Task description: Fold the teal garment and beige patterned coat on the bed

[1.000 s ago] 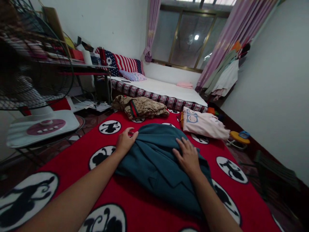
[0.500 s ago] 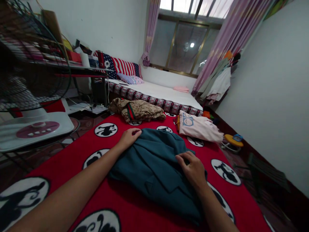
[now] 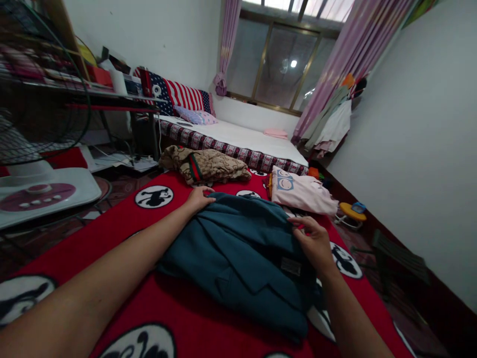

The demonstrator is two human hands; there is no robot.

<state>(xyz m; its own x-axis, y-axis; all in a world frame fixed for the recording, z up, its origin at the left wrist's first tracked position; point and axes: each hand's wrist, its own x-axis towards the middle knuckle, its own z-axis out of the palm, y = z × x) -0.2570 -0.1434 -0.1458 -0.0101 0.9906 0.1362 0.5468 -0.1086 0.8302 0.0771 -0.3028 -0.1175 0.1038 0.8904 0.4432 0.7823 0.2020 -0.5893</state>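
Observation:
A dark teal suit jacket (image 3: 238,248) lies folded on a red blanket (image 3: 201,318) with black-and-white round motifs. Its notched lapels face up, and a pale label (image 3: 290,266) shows inside near the right side. My left hand (image 3: 199,200) is closed on the jacket's far left edge, thumb and fingers pinching the cloth. At the far right edge, my right hand (image 3: 311,238) grips the fabric between thumb and fingertips, beside the label. The jacket's underside is hidden.
Beyond the jacket lie a brown patterned garment (image 3: 216,166) and a pale pink folded garment (image 3: 301,193). A fan (image 3: 37,194) stands at left beside a cluttered desk (image 3: 112,94). A bed (image 3: 238,132) is at the back; a yellow stool (image 3: 352,213) stands at right.
My right hand has moved up and right to the jacket's edge, drawing the cloth outward so the label shows. My left hand stays at the far left edge. The view has shifted slightly.

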